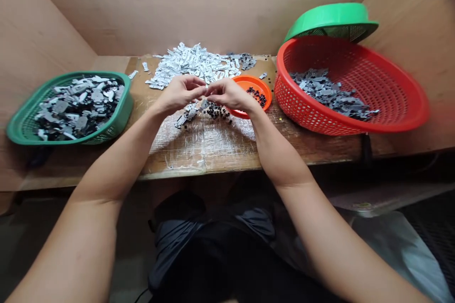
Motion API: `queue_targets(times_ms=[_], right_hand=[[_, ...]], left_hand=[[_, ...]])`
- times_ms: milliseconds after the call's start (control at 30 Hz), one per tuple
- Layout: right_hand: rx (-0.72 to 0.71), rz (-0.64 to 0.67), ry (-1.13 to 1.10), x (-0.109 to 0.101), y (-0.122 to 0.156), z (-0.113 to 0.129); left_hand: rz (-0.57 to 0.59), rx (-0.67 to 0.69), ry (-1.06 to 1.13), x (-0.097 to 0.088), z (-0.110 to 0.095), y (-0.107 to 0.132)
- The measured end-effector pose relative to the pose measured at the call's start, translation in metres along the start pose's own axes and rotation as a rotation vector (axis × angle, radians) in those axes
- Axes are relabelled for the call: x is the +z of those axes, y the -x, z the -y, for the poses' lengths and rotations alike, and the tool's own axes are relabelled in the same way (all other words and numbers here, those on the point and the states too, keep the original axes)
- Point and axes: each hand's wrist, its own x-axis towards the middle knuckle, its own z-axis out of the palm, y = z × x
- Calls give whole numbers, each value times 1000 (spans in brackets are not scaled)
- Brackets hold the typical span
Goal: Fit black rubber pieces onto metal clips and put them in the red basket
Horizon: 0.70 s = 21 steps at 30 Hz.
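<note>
My left hand [182,91] and my right hand [228,92] meet above the middle of the table, fingertips pinched close together. A small grey part [205,104] shows just under the fingertips; whether the fingers grip it or something smaller is hidden. Below my left hand lie several grey metal pieces [188,114]. Tiny black parts [217,111] are scattered on the table beneath my right hand. An orange dish [261,83] holding more black bits sits right beside that hand, partly covered by it. Behind both hands spreads a pile of flat silvery pieces [192,60].
On the left stands a green basket [128,99] full of grey and black pieces. A large red basket [391,90] with grey parts is on the right, a light green basket [330,19] behind it. Wooden walls enclose the table [213,154] at the back and sides.
</note>
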Motion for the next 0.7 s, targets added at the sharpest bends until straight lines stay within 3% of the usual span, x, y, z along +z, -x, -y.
queue_targets(times_ms=[167,333,400,533,700], right_hand=[[-42,4,-234,27,-4,7],[-31,62,-325,34,-5,7],[3,64,-214,24,-1,8],[74,106,293,12,5,11],[24,147,682,35,-1,2]], left_hand=[[65,-46,3,-13,-23,11],[97,-111,28,-28,-15,25],[72,-154,45,-35,-2,28],[2,-252,96,-47,24,28],[-21,-349,171,-50,36,25]])
